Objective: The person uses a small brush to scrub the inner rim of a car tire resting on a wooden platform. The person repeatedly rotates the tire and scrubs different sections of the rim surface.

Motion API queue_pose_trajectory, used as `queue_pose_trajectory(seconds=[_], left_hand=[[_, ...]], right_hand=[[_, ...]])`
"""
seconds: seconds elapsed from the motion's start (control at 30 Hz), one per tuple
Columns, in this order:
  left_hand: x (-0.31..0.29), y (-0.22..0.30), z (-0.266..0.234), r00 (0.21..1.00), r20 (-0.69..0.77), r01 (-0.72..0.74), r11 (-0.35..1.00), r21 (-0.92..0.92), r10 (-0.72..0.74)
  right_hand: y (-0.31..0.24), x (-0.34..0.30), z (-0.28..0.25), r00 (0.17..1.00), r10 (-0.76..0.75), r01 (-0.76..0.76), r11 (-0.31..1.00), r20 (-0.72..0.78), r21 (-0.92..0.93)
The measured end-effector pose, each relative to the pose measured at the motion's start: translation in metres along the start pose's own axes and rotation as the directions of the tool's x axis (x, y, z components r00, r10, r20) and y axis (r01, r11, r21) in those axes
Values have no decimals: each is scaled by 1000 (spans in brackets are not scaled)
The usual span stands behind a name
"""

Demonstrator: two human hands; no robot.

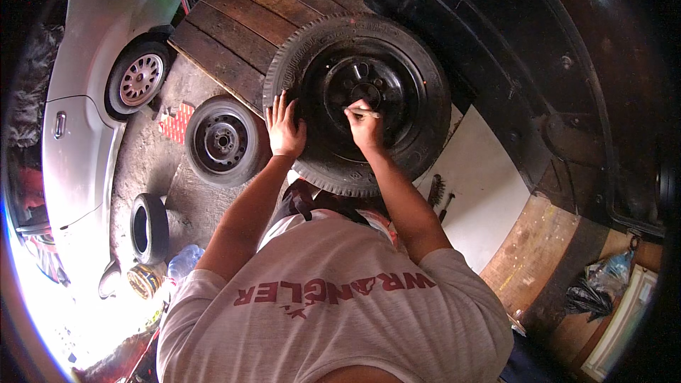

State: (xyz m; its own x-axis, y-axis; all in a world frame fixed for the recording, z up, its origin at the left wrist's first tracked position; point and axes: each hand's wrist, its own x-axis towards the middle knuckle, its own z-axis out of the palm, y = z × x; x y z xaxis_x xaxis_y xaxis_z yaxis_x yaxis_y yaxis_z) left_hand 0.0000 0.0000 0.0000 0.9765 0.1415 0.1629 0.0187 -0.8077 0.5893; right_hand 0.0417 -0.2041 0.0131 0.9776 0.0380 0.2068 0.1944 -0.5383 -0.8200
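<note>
A large tyre on a black steel wheel (369, 143) lies flat in front of me, its far part over a wooden plank platform (241, 21). My left hand (285, 128) rests on the tyre's left sidewall, fingers stretched out, holding nothing. Over the hub of the wheel, my right hand (365, 128) is closed in a pinch around a short, pale, stick-like tool (364, 112). Its tip points left and its exact kind is too small to make out. Part of the wheel's near side is hidden by my right hand and forearm.
A smaller wheel with tyre (223, 140) and a bare tyre (149, 228) are on the floor to the left. Beyond them stands a silver car (85, 120). Right of me are a white board (482, 184), a brush (436, 190) and a large black panel (496, 64).
</note>
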Motion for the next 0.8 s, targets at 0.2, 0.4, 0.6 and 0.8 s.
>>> queue_pose_trajectory(seconds=[0.2, 0.4, 0.6, 0.8], left_hand=[[3, 6, 7, 999, -38, -29, 999, -37, 27], [0, -5, 0, 997, -58, -50, 998, -39, 47], [0, -3, -1, 998, -46, -39, 997, -70, 36], [16, -12, -4, 998, -54, 1, 980, -199, -12]], right_hand=[[18, 5, 15, 952, 288, -196, 837, -107, 510], [3, 9, 2, 936, 347, -265, 804, -60, 533], [5, -8, 7, 982, 163, -157, 985, -98, 68], [0, 12, 4, 919, 386, -298, 818, -84, 493]])
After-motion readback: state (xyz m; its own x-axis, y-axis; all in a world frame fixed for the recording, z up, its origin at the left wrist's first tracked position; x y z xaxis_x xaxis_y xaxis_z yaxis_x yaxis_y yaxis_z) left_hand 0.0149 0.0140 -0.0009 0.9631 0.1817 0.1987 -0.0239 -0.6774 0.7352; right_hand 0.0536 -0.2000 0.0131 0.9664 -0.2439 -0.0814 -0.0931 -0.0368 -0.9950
